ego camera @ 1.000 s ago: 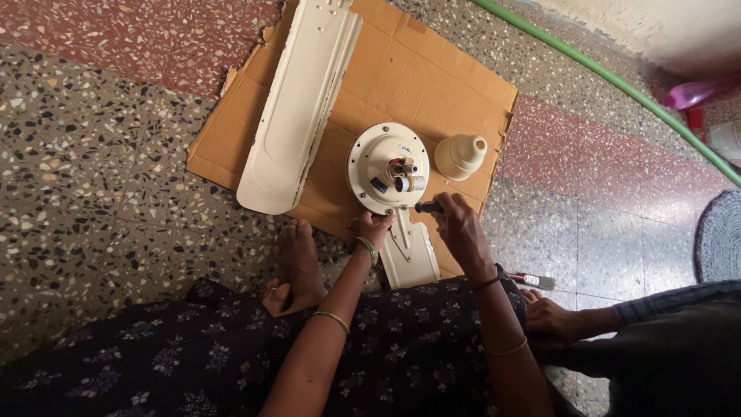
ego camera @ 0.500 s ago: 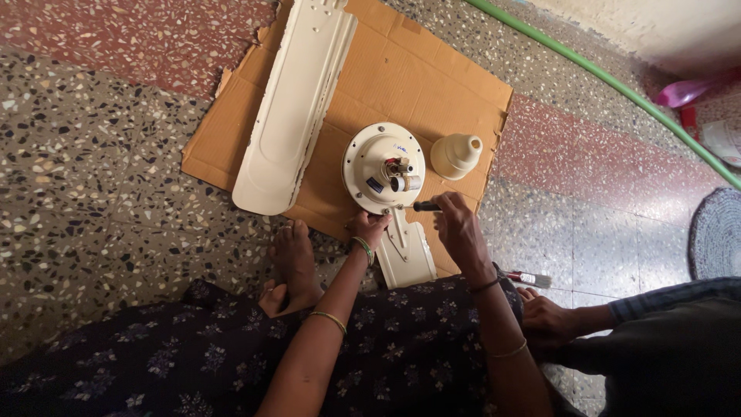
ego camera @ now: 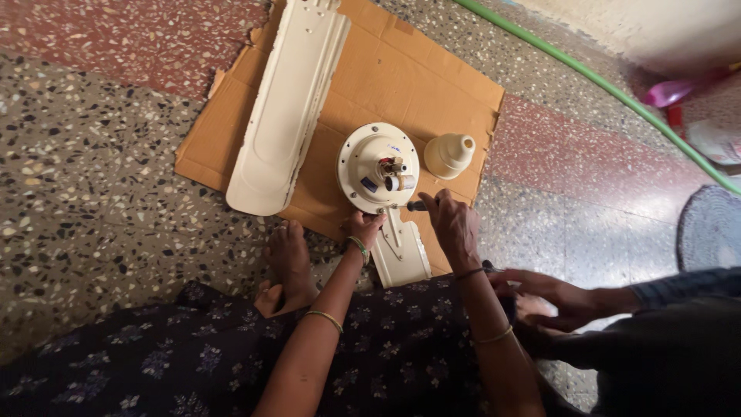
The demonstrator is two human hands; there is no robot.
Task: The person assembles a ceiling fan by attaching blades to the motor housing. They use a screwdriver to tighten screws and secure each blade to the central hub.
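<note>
head cam: we steady the fan motor (ego camera: 378, 166) with our left hand (ego camera: 363, 228), fingers curled on its rim, so our right hand (ego camera: 454, 224), fisted around a screwdriver (ego camera: 417, 205), can work beside it.

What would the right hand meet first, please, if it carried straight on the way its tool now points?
The right hand holds a dark-handled tool pointing left toward the round cream fan motor. It would likely meet the motor's rim first, where the blade bracket joins; contact is unclear.

Both forearms reach forward from the lap, nearly side by side, each with thin bangles at the wrist. The left hand (ego camera: 363, 228) is curled, fingers bent under, palm down. The right hand (ego camera: 454, 224) is closed in a grip, knuckles up, slightly farther right.
</note>
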